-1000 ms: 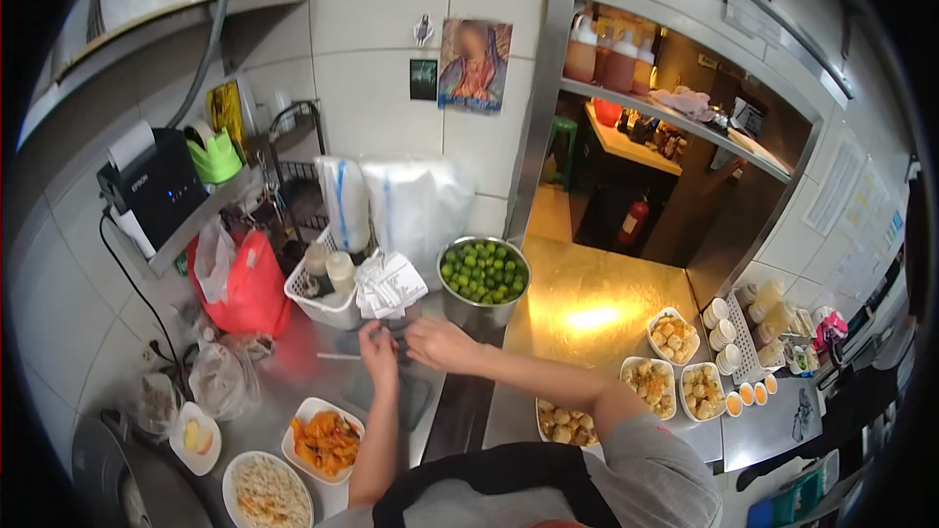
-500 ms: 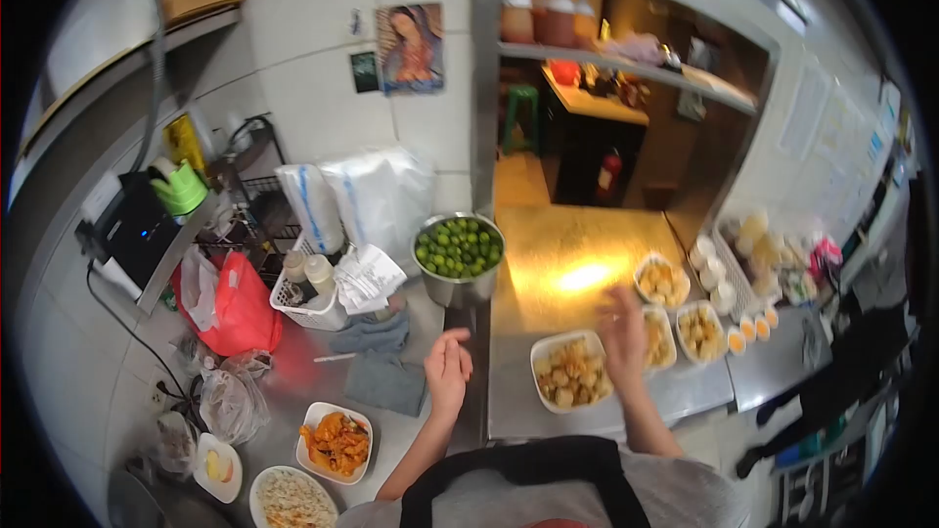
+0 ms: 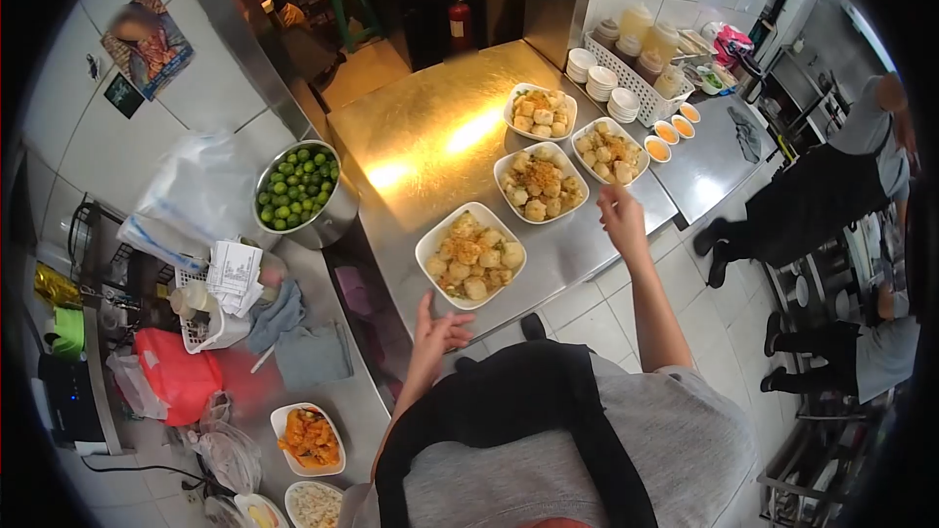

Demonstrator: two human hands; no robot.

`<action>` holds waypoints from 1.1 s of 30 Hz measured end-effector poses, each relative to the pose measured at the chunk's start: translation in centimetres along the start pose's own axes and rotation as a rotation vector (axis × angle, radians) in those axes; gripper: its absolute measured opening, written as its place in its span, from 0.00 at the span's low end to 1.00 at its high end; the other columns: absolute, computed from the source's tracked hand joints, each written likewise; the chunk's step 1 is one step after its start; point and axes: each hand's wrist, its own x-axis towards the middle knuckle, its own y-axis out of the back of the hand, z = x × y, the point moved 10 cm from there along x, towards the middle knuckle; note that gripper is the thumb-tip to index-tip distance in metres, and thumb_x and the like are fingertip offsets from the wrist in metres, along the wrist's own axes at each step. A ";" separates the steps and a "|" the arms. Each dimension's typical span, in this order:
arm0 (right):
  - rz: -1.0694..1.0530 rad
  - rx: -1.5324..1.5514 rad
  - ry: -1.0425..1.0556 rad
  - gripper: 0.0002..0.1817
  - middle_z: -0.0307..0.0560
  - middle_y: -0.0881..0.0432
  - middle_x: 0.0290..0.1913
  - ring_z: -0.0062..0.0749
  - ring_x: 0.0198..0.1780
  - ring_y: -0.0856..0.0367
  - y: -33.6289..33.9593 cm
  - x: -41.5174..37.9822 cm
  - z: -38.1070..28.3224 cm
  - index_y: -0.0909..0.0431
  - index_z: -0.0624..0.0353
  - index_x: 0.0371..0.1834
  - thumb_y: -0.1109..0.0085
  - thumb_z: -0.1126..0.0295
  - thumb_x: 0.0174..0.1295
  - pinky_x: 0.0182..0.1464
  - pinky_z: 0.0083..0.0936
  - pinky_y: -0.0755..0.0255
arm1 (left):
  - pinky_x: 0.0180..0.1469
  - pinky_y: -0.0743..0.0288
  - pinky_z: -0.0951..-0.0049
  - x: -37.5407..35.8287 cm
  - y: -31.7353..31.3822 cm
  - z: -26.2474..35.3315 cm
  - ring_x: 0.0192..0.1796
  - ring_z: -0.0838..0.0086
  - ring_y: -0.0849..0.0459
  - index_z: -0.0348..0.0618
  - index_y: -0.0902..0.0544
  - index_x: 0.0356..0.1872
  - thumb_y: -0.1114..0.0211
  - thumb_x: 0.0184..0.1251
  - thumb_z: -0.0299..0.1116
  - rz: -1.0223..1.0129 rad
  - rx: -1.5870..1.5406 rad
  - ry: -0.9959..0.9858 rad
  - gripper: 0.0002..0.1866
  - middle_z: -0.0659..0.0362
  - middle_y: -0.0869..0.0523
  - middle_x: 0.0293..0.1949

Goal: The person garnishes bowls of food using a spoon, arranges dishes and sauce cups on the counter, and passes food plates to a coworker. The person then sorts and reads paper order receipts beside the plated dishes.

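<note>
Several square white bowls of pale chunks with brown topping stand on the steel counter. My left hand has its fingers spread just below the nearest bowl. My right hand, fingers loosely bent with nothing visible between them, is just below the rightmost bowl. Beside that one are the middle bowl and the back bowl. Neither hand holds a bowl.
A steel pot of green citrus stands left of the pass. Orange food and a rice bowl sit at lower left. Orange sauce cups and a bottle basket are at right. Two co-workers stand farther right.
The view has turned to the right, showing more of the floor and the co-workers. My left hand has come from beside the counter gap to the nearest bowl; my right hand has shifted toward the rightmost bowl.
</note>
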 end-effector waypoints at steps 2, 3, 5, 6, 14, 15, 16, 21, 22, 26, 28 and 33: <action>-0.064 -0.154 -0.042 0.14 0.46 0.20 0.33 0.26 0.24 0.23 -1.9 0.8 4.0 0.30 0.65 0.47 0.53 0.75 0.59 0.26 0.22 0.28 | 0.30 0.23 0.77 1.3 -3.1 -1.7 0.30 0.70 0.18 0.51 0.63 0.65 0.52 0.68 0.31 -0.103 -0.129 0.029 0.33 0.46 0.20 0.38; -0.162 0.132 -0.195 0.16 0.48 0.20 0.34 0.28 0.25 0.21 -3.7 1.1 6.8 0.33 0.65 0.51 0.54 0.73 0.59 0.27 0.23 0.27 | 0.29 0.22 0.75 2.3 -3.5 -2.2 0.30 0.68 0.18 0.53 0.62 0.63 0.54 0.67 0.29 -0.105 -0.169 -0.021 0.31 0.44 0.21 0.39; -0.331 0.626 -0.355 0.21 0.52 0.22 0.35 0.32 0.27 0.19 -6.8 0.8 8.1 0.41 0.64 0.58 0.57 0.72 0.61 0.27 0.23 0.23 | 0.28 0.22 0.75 2.8 -3.6 -2.2 0.29 0.68 0.18 0.52 0.60 0.62 0.55 0.66 0.27 -0.038 -0.187 -0.019 0.29 0.43 0.21 0.39; -0.349 0.626 -0.344 0.21 0.52 0.22 0.35 0.32 0.27 0.19 -7.4 0.8 7.6 0.41 0.64 0.58 0.57 0.72 0.61 0.27 0.23 0.23 | 0.27 0.22 0.75 3.2 -3.4 -2.2 0.28 0.68 0.18 0.51 0.57 0.61 0.56 0.65 0.26 0.016 -0.196 -0.015 0.27 0.43 0.21 0.39; -0.389 0.741 -0.318 0.18 0.53 0.23 0.34 0.32 0.27 0.19 -9.1 2.4 7.6 0.41 0.66 0.54 0.61 0.73 0.60 0.29 0.23 0.22 | 0.22 0.24 0.78 11.1 1.8 4.0 0.21 0.72 0.19 0.49 0.56 0.62 0.58 0.61 0.27 0.171 -0.056 -0.082 0.28 0.42 0.18 0.31; -0.359 0.776 -0.348 0.16 0.52 0.22 0.31 0.31 0.25 0.20 -9.0 2.7 7.8 0.37 0.66 0.50 0.58 0.73 0.59 0.26 0.23 0.23 | 0.22 0.24 0.78 12.8 2.6 5.2 0.21 0.72 0.19 0.49 0.56 0.62 0.58 0.61 0.27 0.174 -0.052 -0.091 0.28 0.42 0.18 0.31; -0.360 0.782 -0.342 0.16 0.52 0.22 0.31 0.31 0.25 0.20 -8.6 3.2 8.0 0.37 0.66 0.50 0.58 0.73 0.59 0.26 0.23 0.23 | 0.22 0.24 0.78 14.5 3.2 6.2 0.21 0.72 0.19 0.49 0.56 0.63 0.58 0.62 0.28 0.154 -0.020 -0.076 0.28 0.42 0.18 0.31; -0.640 0.127 -0.054 0.08 0.49 0.23 0.20 0.33 0.20 0.21 -3.7 7.4 2.5 0.26 0.68 0.31 0.52 0.73 0.55 0.22 0.27 0.28 | 0.23 0.24 0.80 20.9 2.8 9.7 0.22 0.74 0.19 0.52 0.53 0.63 0.56 0.67 0.34 0.055 0.000 -0.075 0.25 0.41 0.18 0.32; -0.637 0.116 -0.033 0.08 0.51 0.23 0.19 0.37 0.21 0.21 -3.0 9.3 2.5 0.26 0.69 0.28 0.50 0.73 0.54 0.23 0.29 0.28 | 0.23 0.24 0.80 21.8 2.7 10.1 0.22 0.74 0.19 0.52 0.53 0.63 0.56 0.67 0.34 0.059 0.000 -0.076 0.25 0.41 0.18 0.32; -0.222 -0.290 0.417 0.07 0.62 0.24 0.23 0.53 0.28 0.23 -2.0 21.6 2.2 0.25 0.68 0.26 0.48 0.74 0.48 0.31 0.39 0.30 | 0.24 0.24 0.81 24.3 2.3 11.0 0.23 0.76 0.20 0.52 0.47 0.61 0.58 0.70 0.40 0.104 0.030 -0.103 0.21 0.44 0.18 0.34; -0.257 -0.468 0.583 0.06 0.55 0.23 0.18 0.31 0.21 0.21 -6.6 26.9 6.4 0.26 0.69 0.26 0.48 0.76 0.52 0.22 0.30 0.30 | 0.23 0.24 0.80 23.9 3.4 10.9 0.22 0.76 0.20 0.52 0.46 0.60 0.58 0.70 0.45 0.302 -0.061 -0.125 0.21 0.46 0.17 0.33; -0.912 -0.040 0.148 0.04 0.51 0.22 0.19 0.33 0.19 0.20 -15.2 30.9 12.0 0.25 0.70 0.27 0.47 0.81 0.49 0.22 0.27 0.25 | 0.22 0.26 0.79 18.6 -3.3 5.6 0.20 0.75 0.22 0.48 0.48 0.63 0.54 0.67 0.45 0.145 0.087 -0.008 0.27 0.50 0.19 0.29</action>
